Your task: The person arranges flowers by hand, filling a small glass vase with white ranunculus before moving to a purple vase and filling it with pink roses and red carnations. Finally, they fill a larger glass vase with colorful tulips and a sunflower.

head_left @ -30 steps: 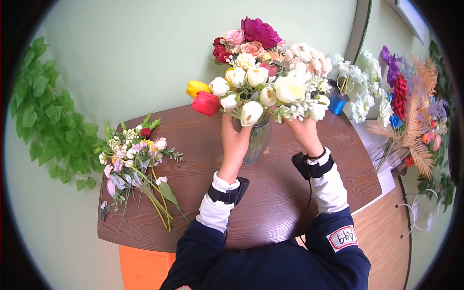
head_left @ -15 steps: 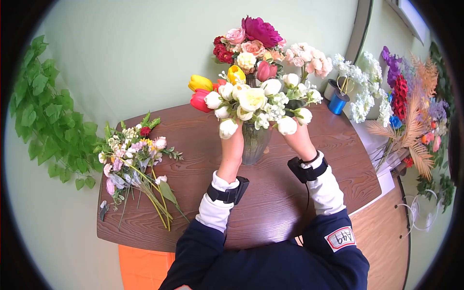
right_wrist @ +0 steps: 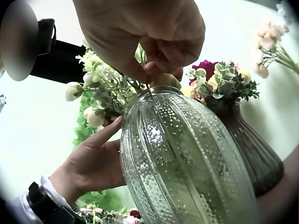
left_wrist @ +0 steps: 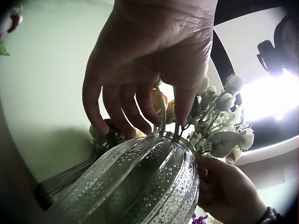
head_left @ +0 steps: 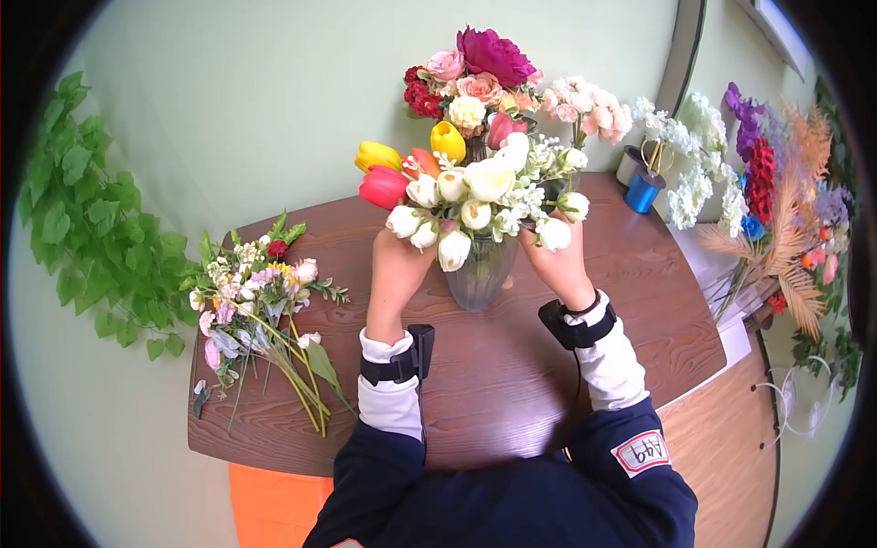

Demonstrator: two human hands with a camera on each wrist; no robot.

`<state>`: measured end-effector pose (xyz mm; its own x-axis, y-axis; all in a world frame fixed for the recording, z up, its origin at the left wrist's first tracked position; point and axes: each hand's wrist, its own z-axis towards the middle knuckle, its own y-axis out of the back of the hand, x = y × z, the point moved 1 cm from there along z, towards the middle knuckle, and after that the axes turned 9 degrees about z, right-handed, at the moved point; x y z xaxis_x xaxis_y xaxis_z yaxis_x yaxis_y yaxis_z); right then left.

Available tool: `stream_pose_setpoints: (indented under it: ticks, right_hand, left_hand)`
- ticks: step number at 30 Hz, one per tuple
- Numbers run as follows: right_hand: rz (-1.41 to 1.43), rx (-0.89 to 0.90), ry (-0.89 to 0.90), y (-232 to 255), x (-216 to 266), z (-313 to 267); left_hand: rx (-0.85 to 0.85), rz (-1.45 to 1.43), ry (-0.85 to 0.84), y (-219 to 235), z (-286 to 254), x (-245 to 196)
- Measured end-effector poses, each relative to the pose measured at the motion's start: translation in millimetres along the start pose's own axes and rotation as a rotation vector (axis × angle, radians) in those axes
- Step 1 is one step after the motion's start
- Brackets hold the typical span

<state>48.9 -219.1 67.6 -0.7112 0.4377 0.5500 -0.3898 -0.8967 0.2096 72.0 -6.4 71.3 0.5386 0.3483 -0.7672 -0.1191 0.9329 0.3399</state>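
A ribbed clear glass vase [head_left: 480, 279] stands on the table, holding white blooms [head_left: 491, 180], a red tulip [head_left: 384, 187] and yellow tulips [head_left: 448, 142]. My left hand [head_left: 400, 269] is at the vase's left, partly under the white blooms. In the left wrist view its fingers extend loosely by the glass rim [left_wrist: 163, 136], with green stems between thumb and fingers. On the right side, my right hand [head_left: 559, 265] reaches under the blooms. The right wrist view shows its fingers curled, pinching a thin stem [right_wrist: 148, 88] at the vase mouth.
Behind stands a darker vase [right_wrist: 254, 154] with a pink and magenta bouquet [head_left: 493, 59]. Loose flowers [head_left: 265, 301] lie on the table's left. Blue ribbon spools [head_left: 642, 190] sit at the back right, near white blossom sprays [head_left: 694, 173]. Leafy vines [head_left: 100, 219] hang on the left wall.
The white blooms have turned and spread lower over the vase front. My left hand has moved left, away from the vase's neck. The right hand has shifted slightly left.
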Motion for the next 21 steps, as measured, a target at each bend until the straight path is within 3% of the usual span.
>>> stream_pose_setpoints:
  ticks: [1,3,8,11,15,19,21]
  right_hand:
    - [0.000,-0.002,-0.002,-1,0,0]
    - [0.122,-0.036,-0.045,-4,4,2]
    - [0.080,0.006,-0.085,-2,25,6]
    - [0.049,0.040,-0.118,-2,22,6]
    - [0.012,0.058,-0.130,-2,13,9]
    - [-0.007,0.025,-0.092,-2,10,8]
    - [0.088,0.039,-0.237,2,10,2]
  left_hand:
    - [0.067,-0.014,0.108,5,-2,-6]
    - [0.031,-0.139,0.094,5,-3,1]
    - [-0.013,-0.470,0.078,6,-2,4]
    - [-0.029,-0.507,0.020,3,-1,5]
    - [-0.007,-0.501,0.061,3,-2,2]
    - [0.152,-0.359,0.006,11,-5,2]
    - [0.193,-0.296,-0.034,15,-6,-3]
